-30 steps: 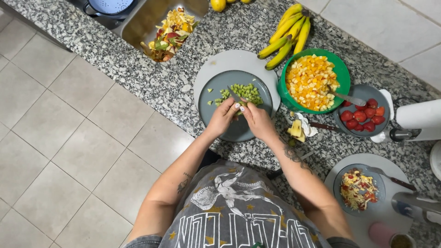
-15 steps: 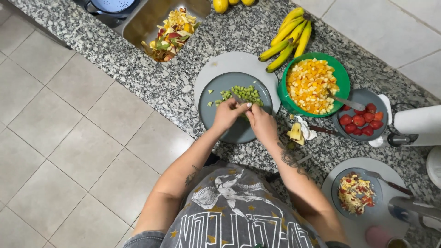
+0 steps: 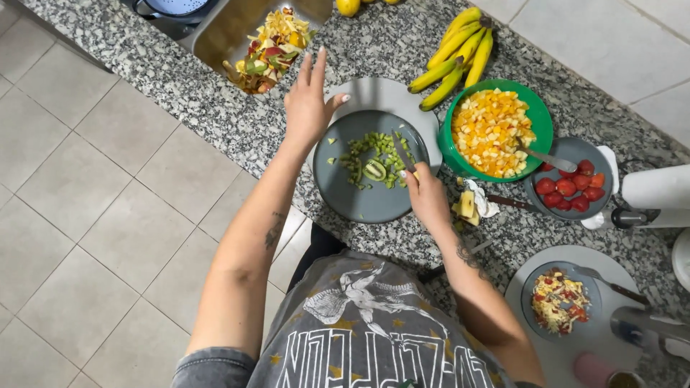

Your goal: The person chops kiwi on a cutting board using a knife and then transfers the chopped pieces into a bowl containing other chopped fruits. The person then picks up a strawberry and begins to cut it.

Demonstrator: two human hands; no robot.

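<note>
- Grey plate [image 3: 359, 201] with diced kiwi [image 3: 374, 162], centre of the granite surface [image 3: 215, 115].
- Right hands [image 3: 425, 197] closed on a knife [image 3: 402, 152], at the plate's 3 o'clock rim.
- Left hands [image 3: 307, 104] open, fingers spread, holding nothing, above the 10 o'clock rim.
- Green bowl [image 3: 535, 118] of chopped fruit at 2 o'clock; bananas [image 3: 456, 54] at 1 o'clock.
- Sink [image 3: 223, 36] with peels at 11 o'clock.

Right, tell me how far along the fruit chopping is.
Done: the green bowl holds diced orange and yellow fruit, and peelings fill the sink. In hand: the right hand holds a knife over half-chopped kiwi on the grey plate; the left hand is lifted. Left: whole bananas and strawberries.
</note>
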